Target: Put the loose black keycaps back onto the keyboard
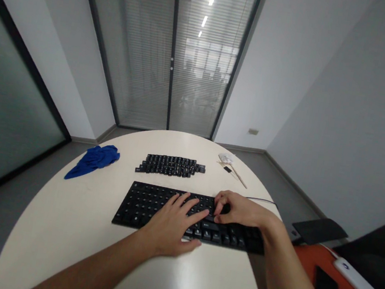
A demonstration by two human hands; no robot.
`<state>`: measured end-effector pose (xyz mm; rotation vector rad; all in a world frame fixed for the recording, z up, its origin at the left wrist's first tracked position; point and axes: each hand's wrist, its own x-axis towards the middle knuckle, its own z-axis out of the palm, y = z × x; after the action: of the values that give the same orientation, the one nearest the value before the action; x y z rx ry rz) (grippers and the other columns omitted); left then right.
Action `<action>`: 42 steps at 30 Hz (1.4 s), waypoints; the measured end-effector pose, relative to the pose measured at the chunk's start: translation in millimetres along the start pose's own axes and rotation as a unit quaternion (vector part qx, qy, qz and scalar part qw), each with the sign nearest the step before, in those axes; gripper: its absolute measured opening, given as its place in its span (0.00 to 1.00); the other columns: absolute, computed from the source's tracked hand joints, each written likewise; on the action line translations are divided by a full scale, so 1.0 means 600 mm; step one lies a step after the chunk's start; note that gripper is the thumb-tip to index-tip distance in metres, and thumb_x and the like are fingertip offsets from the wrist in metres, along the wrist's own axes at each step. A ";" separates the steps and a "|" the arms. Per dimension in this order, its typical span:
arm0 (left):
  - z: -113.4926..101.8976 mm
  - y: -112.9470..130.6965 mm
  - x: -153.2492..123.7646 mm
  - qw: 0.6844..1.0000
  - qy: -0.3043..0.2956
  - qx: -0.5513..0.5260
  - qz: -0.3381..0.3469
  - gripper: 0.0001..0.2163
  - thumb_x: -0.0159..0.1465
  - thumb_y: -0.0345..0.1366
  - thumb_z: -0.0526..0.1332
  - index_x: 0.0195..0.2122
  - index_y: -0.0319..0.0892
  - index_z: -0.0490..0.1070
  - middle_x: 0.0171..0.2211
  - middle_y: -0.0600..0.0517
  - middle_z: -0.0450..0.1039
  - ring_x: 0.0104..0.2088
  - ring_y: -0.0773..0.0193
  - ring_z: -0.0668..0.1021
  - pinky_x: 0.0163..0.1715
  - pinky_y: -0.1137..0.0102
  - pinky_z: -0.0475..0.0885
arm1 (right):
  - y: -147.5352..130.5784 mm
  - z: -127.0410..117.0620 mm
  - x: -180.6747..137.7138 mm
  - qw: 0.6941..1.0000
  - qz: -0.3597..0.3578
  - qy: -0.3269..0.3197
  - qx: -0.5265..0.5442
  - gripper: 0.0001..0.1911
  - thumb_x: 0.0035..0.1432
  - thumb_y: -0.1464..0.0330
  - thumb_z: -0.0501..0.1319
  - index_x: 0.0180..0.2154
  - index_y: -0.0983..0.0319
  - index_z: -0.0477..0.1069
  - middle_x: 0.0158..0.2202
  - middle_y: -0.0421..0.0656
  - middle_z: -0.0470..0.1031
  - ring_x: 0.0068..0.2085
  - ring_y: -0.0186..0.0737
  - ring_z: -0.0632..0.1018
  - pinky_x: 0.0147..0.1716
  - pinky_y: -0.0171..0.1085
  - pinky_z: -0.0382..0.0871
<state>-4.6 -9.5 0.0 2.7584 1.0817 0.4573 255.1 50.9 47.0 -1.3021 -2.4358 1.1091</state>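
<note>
A black keyboard (140, 204) lies on the round white table (68, 222), and both my hands rest on it. My left hand (173, 224) lies flat over the middle keys, fingers stretched and spread. My right hand (237, 209) is curled at the keyboard's right part, fingertips bent down and pinched on a key; what is between them is hidden. Behind the keyboard, loose black keycaps (171, 165) are laid out in rows.
A crumpled blue cloth (94, 160) lies at the table's left. At the back right are a small white item (225, 157), a thin wooden stick (240, 177) and a small black piece (227, 169). An orange chair (334, 281) and black pad stand to the right.
</note>
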 end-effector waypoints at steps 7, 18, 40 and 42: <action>-0.003 0.002 -0.001 1.000 0.002 0.000 0.002 0.33 0.64 0.52 0.61 0.69 0.49 0.58 0.68 0.44 0.58 0.68 0.39 0.58 0.66 0.43 0.54 | 0.005 0.001 0.000 1.000 0.013 0.010 -0.003 0.08 0.47 0.64 0.69 0.31 0.60 0.82 0.40 0.42 0.80 0.43 0.45 0.79 0.48 0.37 0.69; -0.005 0.003 0.000 1.000 -0.002 0.004 0.000 0.33 0.63 0.51 0.63 0.68 0.51 0.59 0.67 0.44 0.59 0.68 0.38 0.58 0.65 0.43 0.56 | 0.007 0.001 0.002 1.000 0.017 0.000 0.000 0.07 0.48 0.65 0.68 0.29 0.61 0.81 0.37 0.42 0.81 0.43 0.45 0.79 0.47 0.36 0.69; -0.004 0.002 0.000 1.000 -0.009 0.002 0.008 0.34 0.63 0.51 0.62 0.69 0.51 0.56 0.68 0.44 0.57 0.68 0.38 0.57 0.65 0.42 0.54 | -0.013 0.003 -0.006 0.996 0.076 0.001 -0.046 0.15 0.43 0.67 0.67 0.37 0.61 0.79 0.35 0.42 0.79 0.40 0.44 0.77 0.40 0.35 0.69; -0.003 0.001 -0.001 1.000 -0.007 0.004 0.009 0.34 0.63 0.52 0.62 0.69 0.52 0.56 0.68 0.44 0.57 0.68 0.38 0.57 0.65 0.43 0.54 | -0.018 0.002 -0.007 0.996 0.074 -0.007 -0.042 0.14 0.43 0.67 0.67 0.37 0.62 0.79 0.35 0.42 0.79 0.39 0.44 0.77 0.39 0.35 0.69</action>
<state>-5.2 -10.3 2.0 2.7765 1.0596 0.4363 249.7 43.3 54.1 -1.5261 -2.4541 1.0632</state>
